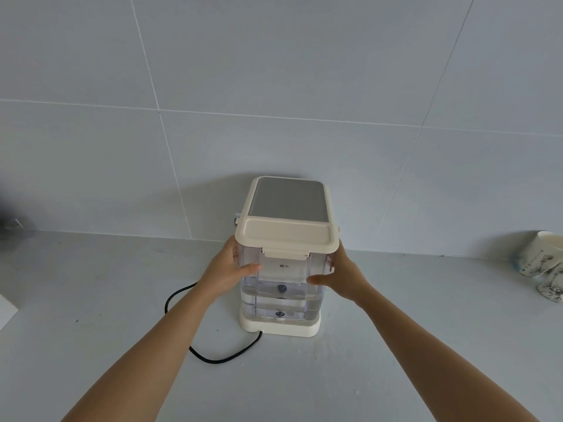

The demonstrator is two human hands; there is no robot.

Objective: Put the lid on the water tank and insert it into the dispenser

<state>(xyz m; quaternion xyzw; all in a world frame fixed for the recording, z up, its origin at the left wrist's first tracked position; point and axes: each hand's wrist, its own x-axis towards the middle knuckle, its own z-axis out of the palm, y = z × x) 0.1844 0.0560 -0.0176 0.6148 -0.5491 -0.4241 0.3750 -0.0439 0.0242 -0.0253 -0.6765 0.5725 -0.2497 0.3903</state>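
Note:
A clear water tank [281, 287] with some water in it stands upright on the cream base of the dispenser [288, 199], against the dispenser's near side. A cream lid [286, 236] sits flat on top of the tank, its front latch tab folded down. My left hand [230, 268] grips the tank's left side with the thumb across the front. On the opposite side, my right hand [339, 277] clasps the tank, thumb also on the front face. The dispenser's grey top panel shows behind the lid.
A black power cord [213, 357] loops on the grey counter left of the dispenser base [283, 328]. A patterned white cup [537, 254] stands at the far right by the tiled wall. A dark blurred object sits at the left edge.

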